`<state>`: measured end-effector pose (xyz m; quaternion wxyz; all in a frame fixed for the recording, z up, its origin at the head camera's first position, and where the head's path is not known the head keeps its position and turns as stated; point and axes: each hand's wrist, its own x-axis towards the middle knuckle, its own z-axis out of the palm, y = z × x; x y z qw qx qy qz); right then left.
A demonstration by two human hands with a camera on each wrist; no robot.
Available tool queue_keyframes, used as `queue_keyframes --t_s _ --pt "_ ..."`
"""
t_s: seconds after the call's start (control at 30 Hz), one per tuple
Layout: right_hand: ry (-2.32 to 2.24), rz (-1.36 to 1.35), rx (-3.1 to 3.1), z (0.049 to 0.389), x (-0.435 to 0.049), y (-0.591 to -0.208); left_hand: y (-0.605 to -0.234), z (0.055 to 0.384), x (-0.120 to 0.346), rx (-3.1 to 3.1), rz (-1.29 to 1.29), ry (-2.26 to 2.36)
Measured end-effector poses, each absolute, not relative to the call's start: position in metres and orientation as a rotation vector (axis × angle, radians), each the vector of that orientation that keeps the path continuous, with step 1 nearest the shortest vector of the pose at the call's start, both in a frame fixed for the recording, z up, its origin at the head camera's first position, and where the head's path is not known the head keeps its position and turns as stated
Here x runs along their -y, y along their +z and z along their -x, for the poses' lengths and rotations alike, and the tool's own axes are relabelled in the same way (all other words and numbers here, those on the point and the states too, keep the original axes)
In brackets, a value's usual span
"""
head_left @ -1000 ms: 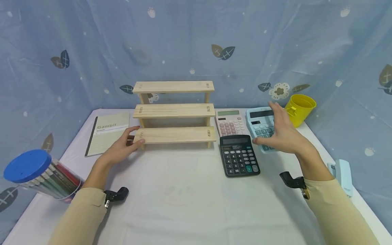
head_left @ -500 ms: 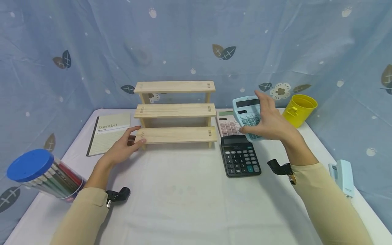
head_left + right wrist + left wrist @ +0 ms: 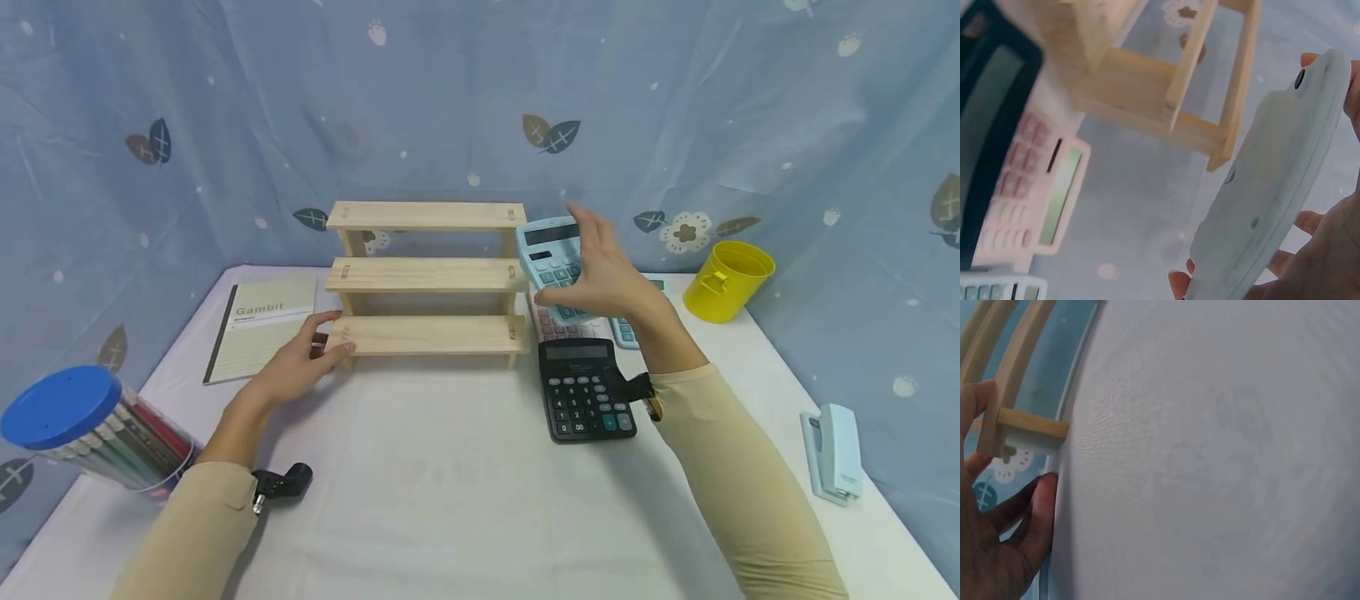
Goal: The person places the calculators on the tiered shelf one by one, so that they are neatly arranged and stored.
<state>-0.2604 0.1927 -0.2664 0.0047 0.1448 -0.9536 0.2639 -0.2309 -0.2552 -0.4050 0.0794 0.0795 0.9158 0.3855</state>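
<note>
My right hand [image 3: 606, 275] grips a light blue calculator [image 3: 550, 254] by its edges, thumb low and fingers at the top. It is raised beside the right end of a three-step wooden display stand [image 3: 427, 275]; the right wrist view shows the back of this calculator [image 3: 1272, 169]. At the stand's left end, my left hand [image 3: 292, 367] holds the end of the lowest board [image 3: 1007, 394] between thumb and fingers. Beneath the raised calculator lie a black calculator [image 3: 588, 400], a partly hidden pink calculator [image 3: 551, 325] and another light blue calculator [image 3: 624, 335], mostly covered by my right hand and wrist.
A notepad [image 3: 262, 325] lies left of the stand. Nearer on the left is a clear tub of pencils with a blue lid [image 3: 63, 408]. On the right are a yellow cup [image 3: 723, 283] and a light blue stapler [image 3: 836, 450]. Patterned blue cloth [image 3: 450, 100] hangs behind.
My right hand has lifted the light blue calculator and carried it left, over the pink one, to the stand's right end. Another light blue calculator now shows where it was. My left hand has stayed put.
</note>
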Motion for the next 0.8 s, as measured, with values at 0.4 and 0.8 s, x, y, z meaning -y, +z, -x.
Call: queue_keyframes --t_s 0.4,0.8 --pt "0.831 -0.406 2.970 0.286 -0.157 -0.247 -0.405 0.230 0.259 -2.721 -0.221 1.168" --pt "0.871 -0.375 2.934 0.304 -0.124 -0.243 -0.408 0.232 0.258 -2.708 -0.221 1.164"
